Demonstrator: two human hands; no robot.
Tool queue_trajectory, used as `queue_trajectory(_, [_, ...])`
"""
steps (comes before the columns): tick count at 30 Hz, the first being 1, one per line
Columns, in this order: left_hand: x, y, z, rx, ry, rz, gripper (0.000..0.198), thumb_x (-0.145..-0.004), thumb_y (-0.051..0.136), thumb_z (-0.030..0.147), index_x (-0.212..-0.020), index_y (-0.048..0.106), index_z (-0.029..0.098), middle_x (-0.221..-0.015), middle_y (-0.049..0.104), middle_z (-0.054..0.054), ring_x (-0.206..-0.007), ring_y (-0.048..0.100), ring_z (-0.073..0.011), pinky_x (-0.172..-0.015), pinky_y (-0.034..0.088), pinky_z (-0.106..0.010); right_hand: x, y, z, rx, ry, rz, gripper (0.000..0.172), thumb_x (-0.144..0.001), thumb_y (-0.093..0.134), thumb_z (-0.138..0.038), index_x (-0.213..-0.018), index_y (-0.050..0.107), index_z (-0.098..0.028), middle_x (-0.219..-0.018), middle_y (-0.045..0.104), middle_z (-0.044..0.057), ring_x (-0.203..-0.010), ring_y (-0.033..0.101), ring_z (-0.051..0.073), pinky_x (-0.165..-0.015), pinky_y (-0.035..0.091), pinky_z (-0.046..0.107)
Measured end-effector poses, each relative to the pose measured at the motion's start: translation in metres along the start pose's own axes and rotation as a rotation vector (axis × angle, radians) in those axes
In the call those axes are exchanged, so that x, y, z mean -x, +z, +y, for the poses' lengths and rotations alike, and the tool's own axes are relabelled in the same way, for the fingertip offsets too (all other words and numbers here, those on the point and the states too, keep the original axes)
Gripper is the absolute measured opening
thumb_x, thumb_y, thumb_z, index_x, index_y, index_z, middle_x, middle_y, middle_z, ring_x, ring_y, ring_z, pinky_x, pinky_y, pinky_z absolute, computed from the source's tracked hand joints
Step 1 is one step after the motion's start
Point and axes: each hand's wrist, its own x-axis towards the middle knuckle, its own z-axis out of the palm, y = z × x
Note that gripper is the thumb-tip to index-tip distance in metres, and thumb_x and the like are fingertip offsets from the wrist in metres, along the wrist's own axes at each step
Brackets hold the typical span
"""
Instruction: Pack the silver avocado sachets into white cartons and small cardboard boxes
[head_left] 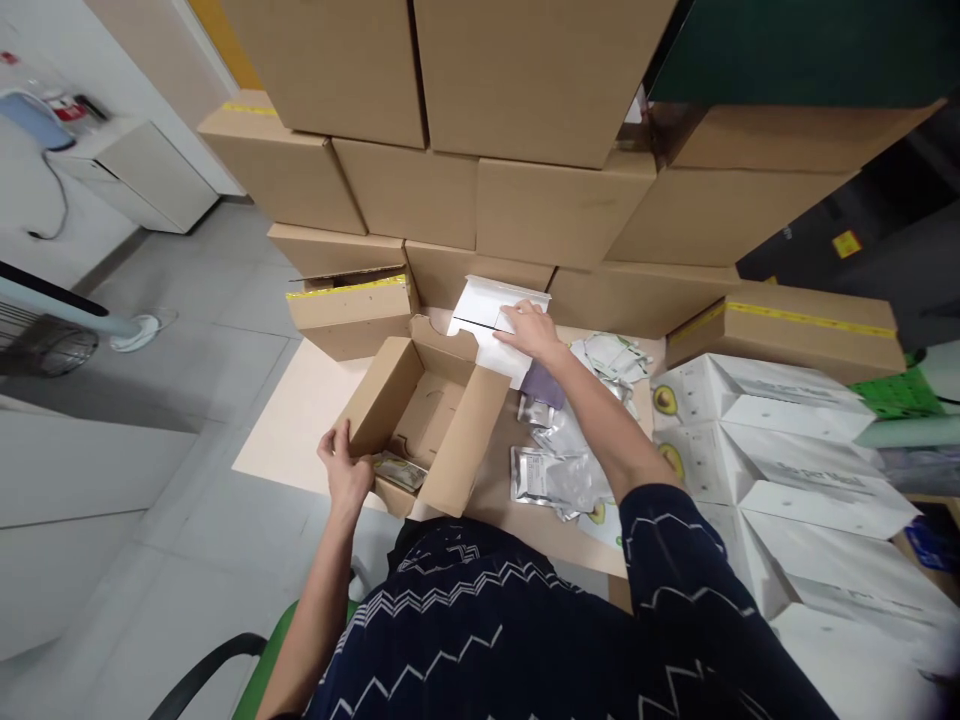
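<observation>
While left hand (343,472) clamps fingers over box (465,440) near-left wall, steadying it open on table (292,420), right hand (534,330) closes fingers on white carton (486,312) at box far corner. Sachets (551,475) heaped beside box, within reach.

My L hand (345,472) sits low, close to my body, elbow bent, fingers curled in a grip, thumb up. R hand (531,330) reaches fwd, arm nearly straight, palm down, fingers extended.
</observation>
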Motion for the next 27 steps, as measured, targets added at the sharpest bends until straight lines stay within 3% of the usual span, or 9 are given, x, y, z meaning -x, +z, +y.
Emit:
queue_trajectory(2, [0.001,0.000,0.000,-0.010,-0.003,-0.004,0.079,-0.071,0.060,0.015,-0.148,0.045,0.023,-0.149,0.028,-0.010,-0.140,0.041,-0.0278,-0.119,0.038,-0.039,-0.018,0.002,-0.008,0.052,0.040,-0.058,0.063,-0.086,0.062,-0.057,-0.140,0.056,-0.023,-0.137,0.050,0.019,-0.119,0.046,0.037,-0.097,0.041,0.049])
queue_trajectory(5, [0.001,0.000,0.000,-0.019,-0.004,-0.014,0.079,-0.071,0.059,0.015,-0.148,0.044,0.023,-0.148,0.027,-0.010,-0.140,0.040,-0.0282,-0.119,0.038,-0.039,-0.031,0.003,-0.004,0.062,0.045,-0.138,0.056,-0.087,0.059,-0.063,-0.129,0.065,-0.026,-0.132,0.048,0.017,-0.120,0.043,0.036,-0.095,0.040,0.048])
queue_trajectory(8, [0.001,-0.001,0.000,-0.019,0.007,-0.019,0.080,-0.071,0.059,0.014,-0.149,0.043,0.022,-0.148,0.027,-0.011,-0.141,0.039,-0.0287,-0.120,0.037,-0.039,-0.032,-0.002,0.009,0.096,-0.037,-0.211,0.050,-0.090,0.055,-0.062,-0.127,0.067,-0.030,-0.133,0.045,0.015,-0.121,0.044,0.036,-0.095,0.040,0.048])
queue_trajectory(13, [0.001,-0.001,0.002,-0.020,0.016,-0.034,0.080,-0.072,0.058,0.014,-0.150,0.042,0.021,-0.149,0.025,-0.011,-0.143,0.036,-0.0287,-0.121,0.035,-0.040,-0.032,-0.016,0.009,0.157,-0.091,-0.311,0.058,-0.089,0.052,-0.067,-0.134,0.060,-0.030,-0.132,0.046,0.015,-0.115,0.050,0.035,-0.094,0.040,0.047])
queue_trajectory(15, [0.002,0.000,0.003,-0.013,0.031,-0.041,0.081,-0.071,0.058,0.014,-0.150,0.042,0.020,-0.149,0.026,-0.012,-0.144,0.034,-0.0287,-0.121,0.034,-0.040,-0.030,-0.023,0.001,0.149,-0.125,-0.242,0.057,-0.091,0.053,-0.063,-0.131,0.061,-0.023,-0.132,0.046,0.018,-0.112,0.051,0.034,-0.092,0.042,0.046])
queue_trajectory(18, [0.006,0.001,0.003,0.005,0.048,-0.040,0.080,-0.070,0.058,0.014,-0.149,0.043,0.017,-0.146,0.027,-0.013,-0.144,0.033,-0.0284,-0.122,0.033,-0.039,-0.017,-0.033,-0.002,0.158,-0.103,-0.058,0.040,-0.098,0.047,-0.039,-0.123,0.063,-0.013,-0.130,0.048,0.024,-0.111,0.049,0.035,-0.090,0.042,0.046])
queue_trajectory(22, [0.012,0.005,-0.001,0.041,0.073,-0.026,0.080,-0.068,0.058,0.014,-0.147,0.045,0.017,-0.143,0.030,-0.012,-0.145,0.030,-0.0286,-0.124,0.029,-0.040,0.021,-0.037,0.019,0.240,0.244,0.147,0.036,-0.096,0.039,-0.017,-0.116,0.068,-0.007,-0.128,0.051,0.026,-0.120,0.042,0.039,-0.093,0.038,0.052])
queue_trajectory(25, [0.015,0.008,-0.005,0.087,0.100,-0.021,0.080,-0.066,0.059,0.014,-0.145,0.047,0.020,-0.141,0.031,-0.011,-0.145,0.029,-0.0298,-0.124,0.028,-0.043,0.042,-0.030,0.036,0.348,0.409,0.184,0.036,-0.093,0.041,-0.012,-0.112,0.070,-0.005,-0.135,0.048,0.026,-0.128,0.036,0.041,-0.097,0.034,0.055])
queue_trajectory(27, [0.016,0.010,-0.006,0.103,0.103,-0.019,0.081,-0.066,0.059,0.015,-0.146,0.047,0.020,-0.141,0.031,-0.011,-0.144,0.029,-0.0309,-0.123,0.030,-0.045,0.041,-0.021,0.037,0.364,0.317,0.134,0.037,-0.091,0.040,-0.008,-0.110,0.071,-0.005,-0.133,0.051,0.026,-0.126,0.039,0.039,-0.097,0.035,0.052])
